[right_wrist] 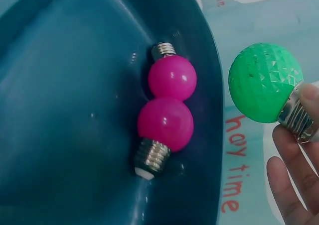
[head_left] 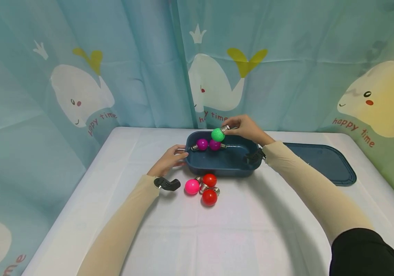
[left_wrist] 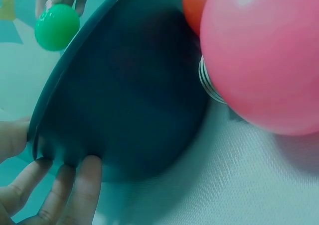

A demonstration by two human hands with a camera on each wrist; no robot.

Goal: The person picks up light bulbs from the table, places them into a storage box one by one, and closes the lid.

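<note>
My right hand (head_left: 243, 128) pinches a green light bulb (right_wrist: 265, 83) by its metal screw base, with its faceted globe hanging over the far side of a dark blue plastic basin (head_left: 224, 172). Two purple-magenta bulbs (right_wrist: 167, 123) lie globe to globe inside the basin, along its far wall. At the basin's left end, my left hand (head_left: 171, 159) grips the rim, the thumb on the edge and the fingers (left_wrist: 82, 195) against the outer wall. In front of the basin on the table, a pink bulb (head_left: 192, 186) lies clustered with two red bulbs (head_left: 209, 198).
A flat dark blue lid or tray (head_left: 324, 163) lies on the white-covered table (head_left: 252, 237), right of the basin and partly behind my right forearm. A curtain with whale prints (head_left: 155, 69) hangs just behind the table. Black wrist devices (head_left: 167, 184) are strapped over my beige sleeves.
</note>
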